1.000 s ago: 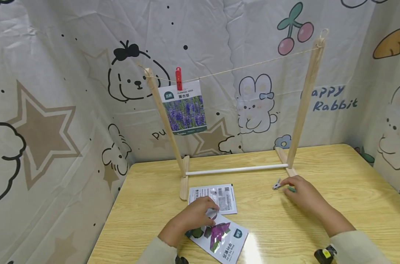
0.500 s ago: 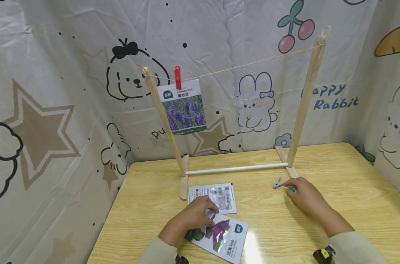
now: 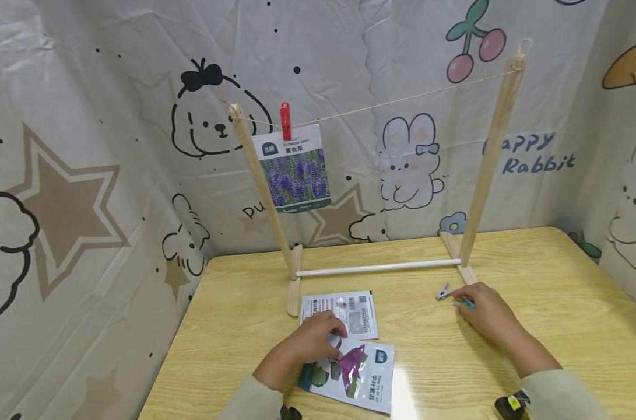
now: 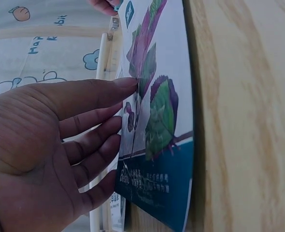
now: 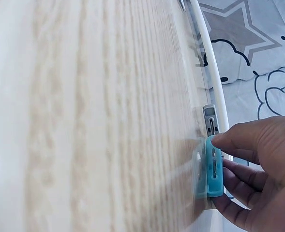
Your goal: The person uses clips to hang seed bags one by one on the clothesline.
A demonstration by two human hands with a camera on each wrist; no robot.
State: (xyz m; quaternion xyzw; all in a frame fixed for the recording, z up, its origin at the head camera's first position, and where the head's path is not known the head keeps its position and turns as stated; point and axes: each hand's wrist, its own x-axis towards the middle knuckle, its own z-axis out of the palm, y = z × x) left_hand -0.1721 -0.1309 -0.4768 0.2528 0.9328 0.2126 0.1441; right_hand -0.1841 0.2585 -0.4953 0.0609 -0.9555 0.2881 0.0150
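My left hand [image 3: 313, 339] pinches the edge of a seed packet [image 3: 372, 382] printed with purple and green leaves. In the left wrist view the thumb lies on the front of this packet [image 4: 157, 116] and the fingers go behind it. Partly beneath that hand lies a second packet [image 3: 364, 315], its printed text and barcode side up. At the right, my right hand [image 3: 484, 312] holds a turquoise clothespin [image 5: 214, 169] between thumb and fingers, low at the tabletop. A grey clothespin [image 3: 443, 291] lies just beyond its fingertips.
A wooden stand with two posts [image 3: 493, 157] and a white crossbar [image 3: 378, 268] stands at the back. Along its string [image 3: 401, 100], a red clothespin [image 3: 285, 121] holds a lavender seed packet [image 3: 297, 175]. Printed cloth [image 3: 323, 46] hangs behind the table [image 3: 234, 326].
The leaf-printed packet has turned in my left hand, its far end swinging away from me and to the right. My right hand has shifted slightly, showing more of the turquoise clothespin.
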